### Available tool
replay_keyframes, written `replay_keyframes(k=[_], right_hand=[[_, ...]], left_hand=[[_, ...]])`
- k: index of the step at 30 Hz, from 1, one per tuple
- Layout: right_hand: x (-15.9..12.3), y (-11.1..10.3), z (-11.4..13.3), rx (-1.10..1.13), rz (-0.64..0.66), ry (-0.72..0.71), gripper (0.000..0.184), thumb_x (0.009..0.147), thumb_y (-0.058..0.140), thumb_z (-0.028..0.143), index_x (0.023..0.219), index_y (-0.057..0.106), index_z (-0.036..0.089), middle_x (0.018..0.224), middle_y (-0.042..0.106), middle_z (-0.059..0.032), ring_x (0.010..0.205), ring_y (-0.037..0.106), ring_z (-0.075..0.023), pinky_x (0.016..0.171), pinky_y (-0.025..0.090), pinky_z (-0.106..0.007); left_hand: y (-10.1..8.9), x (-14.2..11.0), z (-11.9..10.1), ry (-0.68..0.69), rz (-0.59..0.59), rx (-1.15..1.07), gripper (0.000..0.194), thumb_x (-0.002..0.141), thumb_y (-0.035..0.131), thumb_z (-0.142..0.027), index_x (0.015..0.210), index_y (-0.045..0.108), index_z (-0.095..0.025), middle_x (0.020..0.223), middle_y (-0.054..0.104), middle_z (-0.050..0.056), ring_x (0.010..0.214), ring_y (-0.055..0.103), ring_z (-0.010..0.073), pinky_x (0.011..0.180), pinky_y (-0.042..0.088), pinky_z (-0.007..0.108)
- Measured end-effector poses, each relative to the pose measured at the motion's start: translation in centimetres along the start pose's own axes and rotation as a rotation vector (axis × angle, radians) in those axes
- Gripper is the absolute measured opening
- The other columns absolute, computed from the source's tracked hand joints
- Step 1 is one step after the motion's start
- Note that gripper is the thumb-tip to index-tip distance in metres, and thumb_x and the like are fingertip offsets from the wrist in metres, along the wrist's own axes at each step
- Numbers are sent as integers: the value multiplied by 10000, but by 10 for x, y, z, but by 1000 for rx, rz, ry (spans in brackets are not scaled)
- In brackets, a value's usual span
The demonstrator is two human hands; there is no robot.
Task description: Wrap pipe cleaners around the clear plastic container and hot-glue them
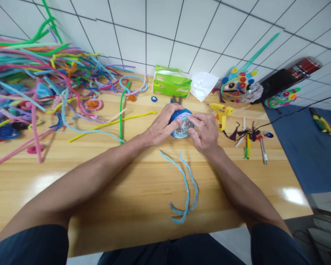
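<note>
Since both hands are on it, you only get part of the blue-wrapped cup (184, 127), sitting dead centre in the upper half of the frame. Could be a bottle base, honestly; can't tell, nor whether it rests on the surface (127, 184) or is held just off it. Left hand (164, 124) curls round the left side, thumb laid over the top edge. Right hand (206, 133) has thumb and fingers drawn in narrow at the right edge, pinching or pressing there.

My guess is it weighs next to nothing. The clear shiny middle looks like thin plastic, so probably a bit slick and easy to dent if you squeeze it. I'd grab it by the blue band, since the fuzz should grip better than bare plastic, but go gently so the coils don't slide.

Texture-wise: round shape, glossy crinkly middle, bluish rings around the outside. Down in the lower centre lie light-blue pipe cleaners (188, 191), wavy and hooked at the bottom, likely soft outside with bendy wire inside. The upper left is a big fluffy heap of coloured pipe cleaners (30, 49). Right of the hands there's a smooth yellow hard-plastic glue gun (223, 112), and top centre a glossy green tissue pack (172, 82) beside a creased white sheet (203, 88).
</note>
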State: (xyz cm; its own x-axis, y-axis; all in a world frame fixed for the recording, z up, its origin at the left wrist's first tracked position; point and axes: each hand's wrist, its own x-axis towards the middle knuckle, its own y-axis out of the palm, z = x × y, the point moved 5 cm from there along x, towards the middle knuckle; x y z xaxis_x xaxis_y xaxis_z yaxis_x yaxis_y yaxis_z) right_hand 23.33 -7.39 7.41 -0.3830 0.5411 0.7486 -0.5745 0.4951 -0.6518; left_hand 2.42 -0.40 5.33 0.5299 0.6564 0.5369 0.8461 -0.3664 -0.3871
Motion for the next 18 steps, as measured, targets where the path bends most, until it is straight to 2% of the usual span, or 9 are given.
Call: replay_keyframes(k=[4,8,15,18], right_hand=[[0,4,-2,-9,52,24,510,1237,537,513,1646,777,327,1422,843,-143,1268,806,-349,1101,660,-562],[1,5,1,-12,48,12,519,1241,534,476,1666,773,297,1447,840,-163,1283,810,-349,1101,668,-554],[0,8,2,47,-44,-36,539,1230,603,424,1742,711,296,1462,829,-175,1323,799,-359,1125,668,-549],[0,13,0,51,-10,-8,525,1232,583,448,1705,740,283,1473,829,-180,1331,797,-367,1155,663,-569]], left_hand=[[0,-1,-2,-9,-10,-4,577,1250,474,-710,1558,581,-233,1589,708,151,1529,676,334,1392,572,584],[2,-1,3,-8,-26,17,655,1245,417,-784,1554,590,-233,1585,718,138,1538,669,337,1395,571,588],[0,0,11,0,-21,-8,642,1228,471,-775,1560,605,-242,1583,716,185,1527,686,340,1387,558,573],[-4,-1,11,-29,-2,-8,656,1226,500,-764,1587,606,-226,1612,705,196,1550,677,340,1414,534,561]])
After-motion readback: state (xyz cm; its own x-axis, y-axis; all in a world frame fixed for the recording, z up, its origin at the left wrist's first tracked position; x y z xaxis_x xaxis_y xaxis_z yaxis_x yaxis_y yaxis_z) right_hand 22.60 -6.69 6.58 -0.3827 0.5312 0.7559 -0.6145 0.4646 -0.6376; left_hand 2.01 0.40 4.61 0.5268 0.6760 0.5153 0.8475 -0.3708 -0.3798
